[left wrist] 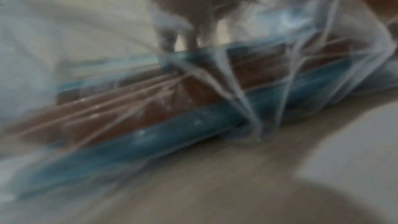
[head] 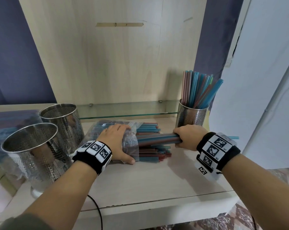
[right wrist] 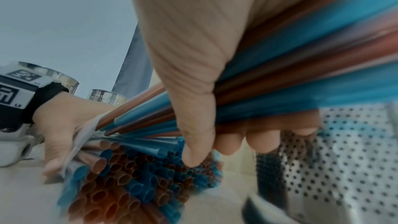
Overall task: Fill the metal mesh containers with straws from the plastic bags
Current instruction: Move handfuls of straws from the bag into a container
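Observation:
A clear plastic bag point(head: 130, 143) of blue and brown straws lies on the table, its open end facing right. My left hand point(head: 117, 141) holds the bag down, fingers over the top and thumb at its near side. My right hand point(head: 186, 138) grips a bundle of straws point(head: 157, 140) partly drawn out of the bag; the right wrist view shows the bundle of straws point(right wrist: 301, 74) wrapped by my fingers point(right wrist: 228, 140). More straw ends point(right wrist: 137, 181) stick out of the bag. Two empty mesh containers point(head: 31, 146) point(head: 62, 120) stand at left. A third mesh container point(head: 192, 115) at right holds upright straws.
A glass shelf edge point(head: 123, 113) runs behind the bag against a wooden back panel. A black cable point(head: 97, 211) hangs off the table's front edge. A single blue straw point(head: 233, 137) pokes out behind my right wrist.

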The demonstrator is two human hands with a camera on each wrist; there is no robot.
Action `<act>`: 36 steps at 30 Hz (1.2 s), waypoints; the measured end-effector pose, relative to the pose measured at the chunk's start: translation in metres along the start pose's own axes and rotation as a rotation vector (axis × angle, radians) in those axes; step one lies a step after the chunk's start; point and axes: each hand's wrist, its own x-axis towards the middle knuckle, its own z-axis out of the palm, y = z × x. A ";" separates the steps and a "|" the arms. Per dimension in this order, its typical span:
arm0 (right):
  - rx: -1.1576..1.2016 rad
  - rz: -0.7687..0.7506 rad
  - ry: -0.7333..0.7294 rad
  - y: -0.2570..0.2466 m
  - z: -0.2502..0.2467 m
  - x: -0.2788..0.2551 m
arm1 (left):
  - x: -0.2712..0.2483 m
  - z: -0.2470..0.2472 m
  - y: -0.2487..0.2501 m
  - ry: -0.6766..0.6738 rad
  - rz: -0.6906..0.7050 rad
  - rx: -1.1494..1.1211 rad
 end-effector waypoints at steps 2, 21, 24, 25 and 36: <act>-0.015 0.003 0.036 0.006 -0.001 -0.007 | 0.000 0.001 -0.001 0.001 -0.001 -0.004; -0.085 0.123 0.241 0.055 -0.013 -0.056 | 0.004 0.004 -0.002 0.012 -0.007 -0.010; -0.033 0.148 0.221 0.066 -0.008 -0.059 | 0.004 0.004 -0.001 0.011 -0.014 -0.007; 0.012 0.159 0.209 0.070 -0.006 -0.060 | 0.005 0.004 -0.001 0.010 -0.013 -0.004; 0.705 0.012 0.295 0.088 -0.011 -0.070 | 0.004 0.005 0.001 0.011 -0.010 0.009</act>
